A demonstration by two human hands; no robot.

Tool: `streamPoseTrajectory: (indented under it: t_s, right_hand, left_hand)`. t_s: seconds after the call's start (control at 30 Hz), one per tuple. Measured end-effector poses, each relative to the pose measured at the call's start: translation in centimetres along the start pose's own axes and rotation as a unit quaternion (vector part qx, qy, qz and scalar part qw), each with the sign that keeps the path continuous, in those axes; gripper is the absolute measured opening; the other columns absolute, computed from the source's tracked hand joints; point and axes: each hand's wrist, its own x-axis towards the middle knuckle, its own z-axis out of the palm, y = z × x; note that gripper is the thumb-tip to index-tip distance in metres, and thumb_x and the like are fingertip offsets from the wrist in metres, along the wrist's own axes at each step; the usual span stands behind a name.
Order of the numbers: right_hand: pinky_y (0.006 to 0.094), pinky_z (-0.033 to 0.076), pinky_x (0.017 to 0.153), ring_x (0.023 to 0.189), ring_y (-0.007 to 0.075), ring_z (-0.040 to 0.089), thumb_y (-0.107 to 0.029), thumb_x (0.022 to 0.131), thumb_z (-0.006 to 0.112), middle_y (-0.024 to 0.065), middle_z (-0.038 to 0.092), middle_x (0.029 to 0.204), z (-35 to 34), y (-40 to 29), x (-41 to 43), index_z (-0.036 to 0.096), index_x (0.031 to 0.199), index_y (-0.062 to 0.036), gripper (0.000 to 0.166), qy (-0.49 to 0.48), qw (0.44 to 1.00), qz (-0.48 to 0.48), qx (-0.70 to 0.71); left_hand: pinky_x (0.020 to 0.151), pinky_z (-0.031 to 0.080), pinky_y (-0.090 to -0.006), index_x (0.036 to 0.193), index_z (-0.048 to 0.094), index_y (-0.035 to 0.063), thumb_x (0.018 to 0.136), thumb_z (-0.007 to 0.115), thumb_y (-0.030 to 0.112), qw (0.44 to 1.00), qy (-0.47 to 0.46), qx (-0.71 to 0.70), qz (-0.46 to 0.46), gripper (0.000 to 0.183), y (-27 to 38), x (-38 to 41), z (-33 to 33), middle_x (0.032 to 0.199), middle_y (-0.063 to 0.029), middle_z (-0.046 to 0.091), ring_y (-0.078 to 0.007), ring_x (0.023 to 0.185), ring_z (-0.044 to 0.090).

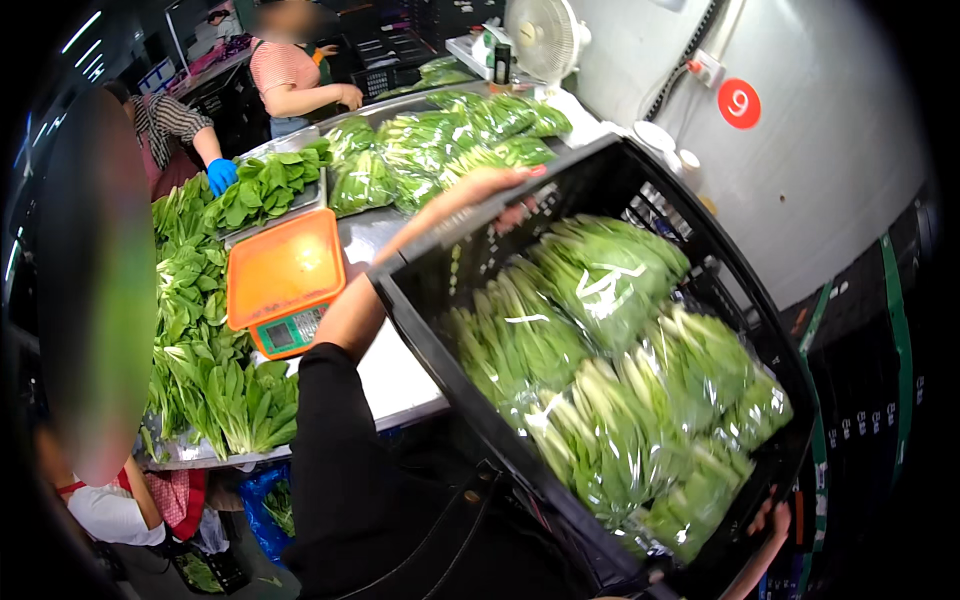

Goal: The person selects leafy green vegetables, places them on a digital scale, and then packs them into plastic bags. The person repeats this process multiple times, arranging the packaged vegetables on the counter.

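A black plastic crate (405, 300) is held up in front of me, tilted, between both hands. Several clear bags of leafy greens (615, 435) lie inside it, stems and leaves visible through the shiny film. My left hand (480, 189) grips the crate's side at upper left, with its thumb along the rim and some fingers showing through the openings. At the lower right, my right hand (776, 521) holds the opposite side, its fingertips coming through an opening; the crate hides part of that hand.
A metal table (367, 236) carries loose greens (202, 300), an orange scale (285, 270) and bagged greens (442, 142). A fan (544, 37) stands by the wall. Across the table are a person in a blue glove (222, 176) and one in a striped top (283, 75); another person (116, 510) is at lower left. Dark stacked crates (855, 390) line the right.
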Motion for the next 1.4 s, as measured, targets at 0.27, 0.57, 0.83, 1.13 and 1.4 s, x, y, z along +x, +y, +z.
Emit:
streamPoseTrajectory:
  t_s: [0.27,0.57,0.83,1.13,1.4]
  right_hand:
    - [0.0188,0.033,0.036,0.048,0.0063,0.038,-0.03,0.096,0.041,0.0049,0.046,0.077,35.2,-14.7,19.2,0.046,0.099,0.0034,0.034,-0.302,0.939,0.008,0.164]
    - [0.0162,0.036,0.042,0.054,0.0039,0.041,-0.027,0.09,0.046,0.0059,0.048,0.08,62.4,-24.8,46.8,0.046,0.097,0.0055,0.034,-0.484,0.859,0.076,0.146]
    - [0.0154,0.04,0.045,0.054,0.006,0.043,-0.024,0.086,0.052,0.0117,0.051,0.083,83.8,-30.3,62.9,0.044,0.1,0.0062,0.035,-0.55,0.787,0.198,0.199]
    - [0.0175,0.037,0.043,0.052,0.0078,0.045,-0.033,0.085,0.048,0.001,0.043,0.062,92.6,-25.7,73.3,0.045,0.1,0.011,0.047,-0.606,0.753,0.184,0.178]
    - [0.019,0.042,0.053,0.06,0.0101,0.043,-0.025,0.091,0.042,0.0218,0.048,0.104,95.7,-24.3,74.5,0.031,0.121,0.0107,0.048,-0.664,0.715,0.162,0.149]
  left_hand:
    - [0.046,0.034,-0.0201,0.103,0.051,-0.0057,0.094,0.042,0.041,0.986,0.133,-0.095,-0.042,0.048,11.3,-8.6,-25.4,0.059,0.0022,0.044,-0.0084,0.051,0.041]
    - [0.056,0.044,-0.0241,0.096,0.047,-0.0039,0.089,0.039,0.024,0.963,0.217,-0.162,-0.008,0.03,17.2,-10.2,-42.0,0.07,-0.0028,0.05,-0.0147,0.058,0.049]
    - [0.061,0.045,-0.028,0.098,0.05,-0.0022,0.089,0.041,0.025,0.924,0.369,-0.103,0.023,0.03,25.0,-8.2,-48.3,0.076,-0.0056,0.053,-0.0182,0.065,0.051]
    - [0.067,0.045,-0.0325,0.099,0.054,-0.0002,0.088,0.044,0.026,0.842,0.524,0.124,-0.021,0.03,25.5,-7.4,-50.9,0.083,-0.0088,0.056,-0.0221,0.073,0.054]
    - [0.073,0.046,-0.0364,0.101,0.057,0.0015,0.088,0.046,0.027,0.401,0.526,0.692,-0.291,0.03,27.3,-8.9,-50.3,0.089,-0.0116,0.059,-0.0256,0.081,0.056]
